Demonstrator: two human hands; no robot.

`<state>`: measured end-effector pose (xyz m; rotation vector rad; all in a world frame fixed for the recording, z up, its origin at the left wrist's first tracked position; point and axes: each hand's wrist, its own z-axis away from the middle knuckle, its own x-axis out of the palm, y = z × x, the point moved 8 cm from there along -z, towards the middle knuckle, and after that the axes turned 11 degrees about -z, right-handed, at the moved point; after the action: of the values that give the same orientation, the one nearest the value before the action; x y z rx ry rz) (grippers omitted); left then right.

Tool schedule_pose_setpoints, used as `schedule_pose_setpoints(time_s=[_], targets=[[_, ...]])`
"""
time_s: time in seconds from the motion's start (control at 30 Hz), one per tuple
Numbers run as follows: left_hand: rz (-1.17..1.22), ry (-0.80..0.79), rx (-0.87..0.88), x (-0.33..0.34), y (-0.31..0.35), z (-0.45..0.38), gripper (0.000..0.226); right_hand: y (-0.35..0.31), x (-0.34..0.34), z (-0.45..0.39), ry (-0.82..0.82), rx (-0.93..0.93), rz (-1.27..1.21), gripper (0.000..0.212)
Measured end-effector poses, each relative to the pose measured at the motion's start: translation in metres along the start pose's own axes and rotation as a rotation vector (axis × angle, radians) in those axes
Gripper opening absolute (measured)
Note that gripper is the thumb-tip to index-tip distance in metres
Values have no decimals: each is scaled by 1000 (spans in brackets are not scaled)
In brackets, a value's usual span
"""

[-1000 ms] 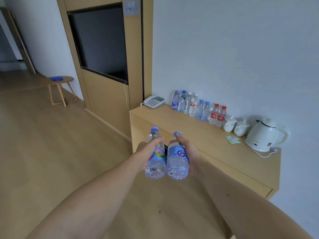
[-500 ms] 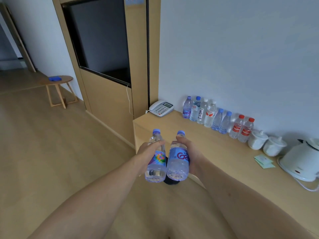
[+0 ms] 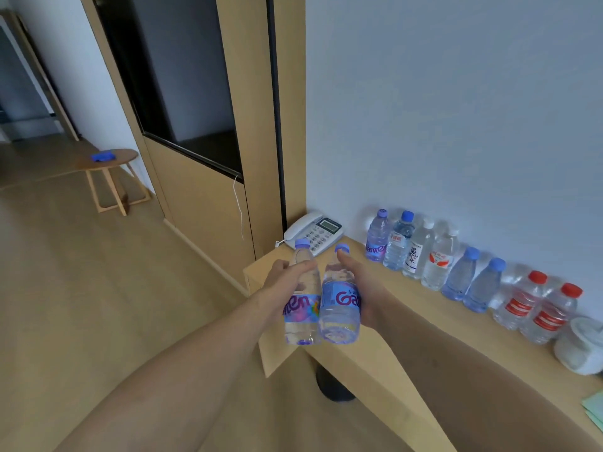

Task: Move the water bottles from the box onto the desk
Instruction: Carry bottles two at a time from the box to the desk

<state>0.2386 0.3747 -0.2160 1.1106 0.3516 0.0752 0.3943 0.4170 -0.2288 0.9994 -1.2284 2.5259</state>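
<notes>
While both arms are reaching forward over the near corner of the desk (image 3: 375,350), each hand is holding one water bottle upright. The left hand (image 3: 283,282) is gripping a clear bottle (image 3: 301,308) around its upper body, fingers curled round it, thumb lying across the front. The right hand (image 3: 360,285) is gripping a second bottle (image 3: 339,305) with a blue label from the far side, thumb running up toward the purple cap. These two bottles are touching side by side, hanging in the air just off the desk's front edge, not resting on it.

Along the wall (image 3: 456,109) a row of eight bottles (image 3: 470,272) is standing on the desk: four at the left end packed close together, then two with blue caps, then two with red caps and red labels. A white telephone (image 3: 315,231) is sitting at the desk's far end, just beside the row. A white lidded cup (image 3: 580,350) is sitting just beyond the red-capped pair, cut off by the picture's edge. Green paper (image 3: 595,407) is lying at the right edge. Across the wooden floor (image 3: 81,305), a small round table (image 3: 111,161) is carrying something blue. No box is showing.
</notes>
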Motion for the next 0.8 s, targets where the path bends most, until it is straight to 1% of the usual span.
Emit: schedule_pose_setpoints(time_s=[0.13,0.27,0.37,0.4,0.47,0.53,0.6,0.67,0.73,0.8], targets=[[-25,-1,2,-2,20,-55,55,-30,-1,-48,20,-39,18,33],[-57,-38,5,-1,37,-107,57,-52,-10,-93,61,-76,105,38],[-95,-77,11,5,48,-150,55,-66,-17,-123,101,-143,119,33],[-111,-95,14,8,52,-165,55,-71,-21,-132,130,-169,124,34],[-146,-145,19,16,61,-194,54,-81,-30,-151,211,-210,135,46],[-189,-208,23,23,71,-220,52,-90,-36,-165,291,-232,138,52],[-238,-264,55,28,83,-244,47,-100,-40,-177,359,-264,143,55],[-290,-297,105,34,100,-265,47,-112,-40,-185,425,-317,159,61],[-369,-299,152,39,115,-284,49,-122,-41,-194,480,-364,162,60],[-443,-293,183,44,126,-302,46,-129,-42,-200,535,-394,154,53]])
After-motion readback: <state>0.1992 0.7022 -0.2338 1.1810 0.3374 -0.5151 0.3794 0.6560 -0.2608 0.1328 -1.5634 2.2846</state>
